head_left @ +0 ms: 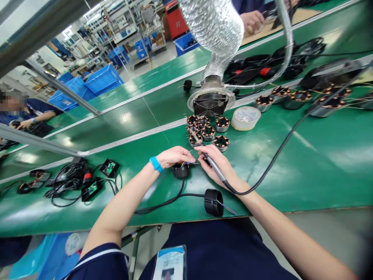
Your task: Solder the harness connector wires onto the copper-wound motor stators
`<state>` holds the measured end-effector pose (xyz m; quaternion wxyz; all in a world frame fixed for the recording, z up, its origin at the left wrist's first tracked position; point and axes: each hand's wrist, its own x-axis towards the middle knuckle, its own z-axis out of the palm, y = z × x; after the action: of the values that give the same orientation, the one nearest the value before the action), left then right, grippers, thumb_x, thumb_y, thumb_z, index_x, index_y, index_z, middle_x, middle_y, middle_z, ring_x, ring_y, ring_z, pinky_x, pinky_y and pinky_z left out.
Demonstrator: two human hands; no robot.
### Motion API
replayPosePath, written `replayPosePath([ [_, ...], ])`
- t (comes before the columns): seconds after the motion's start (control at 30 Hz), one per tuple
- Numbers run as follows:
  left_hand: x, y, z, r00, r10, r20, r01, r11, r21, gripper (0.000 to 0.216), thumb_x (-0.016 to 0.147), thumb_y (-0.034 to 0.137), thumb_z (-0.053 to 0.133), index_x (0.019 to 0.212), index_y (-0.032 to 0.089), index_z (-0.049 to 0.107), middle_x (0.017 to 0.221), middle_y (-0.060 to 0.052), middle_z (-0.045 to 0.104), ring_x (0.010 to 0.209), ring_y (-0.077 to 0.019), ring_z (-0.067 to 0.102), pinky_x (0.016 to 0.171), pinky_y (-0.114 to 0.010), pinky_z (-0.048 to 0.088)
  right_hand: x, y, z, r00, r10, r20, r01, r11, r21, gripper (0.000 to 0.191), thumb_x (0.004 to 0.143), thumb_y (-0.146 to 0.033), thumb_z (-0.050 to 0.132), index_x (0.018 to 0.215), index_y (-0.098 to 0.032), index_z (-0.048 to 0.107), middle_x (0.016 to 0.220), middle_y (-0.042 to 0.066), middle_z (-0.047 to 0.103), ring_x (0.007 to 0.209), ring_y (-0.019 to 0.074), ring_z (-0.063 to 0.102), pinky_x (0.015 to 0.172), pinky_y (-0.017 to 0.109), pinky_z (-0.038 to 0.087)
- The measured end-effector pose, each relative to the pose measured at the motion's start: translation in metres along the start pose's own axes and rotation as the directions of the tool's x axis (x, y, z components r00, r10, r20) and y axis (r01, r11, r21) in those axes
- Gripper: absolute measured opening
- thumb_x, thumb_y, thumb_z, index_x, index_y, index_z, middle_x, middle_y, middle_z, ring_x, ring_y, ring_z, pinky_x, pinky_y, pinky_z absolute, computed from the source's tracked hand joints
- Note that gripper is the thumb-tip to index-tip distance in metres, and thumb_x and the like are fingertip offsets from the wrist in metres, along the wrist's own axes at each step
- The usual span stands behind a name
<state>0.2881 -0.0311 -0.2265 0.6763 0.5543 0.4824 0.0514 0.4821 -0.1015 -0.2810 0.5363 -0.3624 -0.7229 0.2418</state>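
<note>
Right hand [217,165] gripping soldering iron [214,168], left hand [175,156] fingers pinching wires, hiding black part [181,171]

Foil duct [214,27] above fan [210,104]; blue crates [101,79] behind.

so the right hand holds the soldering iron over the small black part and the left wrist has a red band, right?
Not quite: the head view shows the band on the left wrist is blue, not red. The rest holds: the right hand holds the soldering iron by the small black part, which the left hand steadies.
</note>
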Motion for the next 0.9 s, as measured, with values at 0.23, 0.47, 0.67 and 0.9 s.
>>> replayPosePath([
  [0.23, -0.001, 0.001, -0.003, 0.998, -0.050, 0.026, 0.051, 0.999, -0.006, 0.044, 0.058, 0.048, 0.090, 0.067, 0.011, 0.069, 0.060, 0.002, 0.055, 0.052, -0.0042, 0.036, 0.050, -0.021, 0.023, -0.002, 0.001, 0.000, 1.000, 0.009, -0.015, -0.009, 1.000, -0.021, 0.039, 0.097, -0.012, 0.053, 0.134, -0.026, 0.056, 0.107, 0.006, 0.058, 0.093, 0.0180, 0.063, 0.090, 0.034, 0.057],
  [0.47, -0.006, 0.003, -0.004, 0.992, -0.054, 0.111, 0.053, 0.998, 0.017, 0.055, 0.062, 0.059, 0.088, 0.073, 0.008, 0.072, 0.063, 0.000, 0.056, 0.050, -0.0031, 0.032, 0.050, -0.021, 0.017, -0.001, 0.002, 0.000, 0.999, -0.001, -0.036, 0.000, 1.000, -0.027, 0.039, 0.097, -0.011, 0.055, 0.134, -0.026, 0.057, 0.106, 0.006, 0.060, 0.091, 0.0175, 0.064, 0.089, 0.034, 0.057],
  [0.67, -0.004, -0.003, -0.002, 0.997, 0.000, 0.072, 0.002, 1.000, -0.024, 0.062, 0.071, 0.067, 0.080, 0.089, 0.008, 0.079, 0.062, 0.001, 0.053, 0.051, -0.0038, 0.027, 0.051, -0.022, 0.014, -0.008, 0.000, -0.011, 0.997, 0.001, -0.083, -0.006, 0.998, -0.067, 0.047, 0.095, -0.009, 0.059, 0.138, -0.028, 0.055, 0.108, 0.006, 0.064, 0.102, 0.0199, 0.065, 0.096, 0.036, 0.055],
  [0.9, -0.001, 0.000, 0.000, 1.000, 0.012, 0.024, -0.011, 1.000, -0.007, 0.048, 0.062, 0.051, 0.090, 0.080, 0.009, 0.077, 0.066, -0.001, 0.060, 0.054, -0.0046, 0.039, 0.051, -0.021, 0.020, -0.020, 0.002, -0.014, 0.997, 0.004, -0.081, -0.012, 0.995, -0.101, 0.048, 0.095, -0.007, 0.056, 0.138, -0.027, 0.055, 0.109, 0.006, 0.064, 0.104, 0.0190, 0.067, 0.094, 0.033, 0.057],
])
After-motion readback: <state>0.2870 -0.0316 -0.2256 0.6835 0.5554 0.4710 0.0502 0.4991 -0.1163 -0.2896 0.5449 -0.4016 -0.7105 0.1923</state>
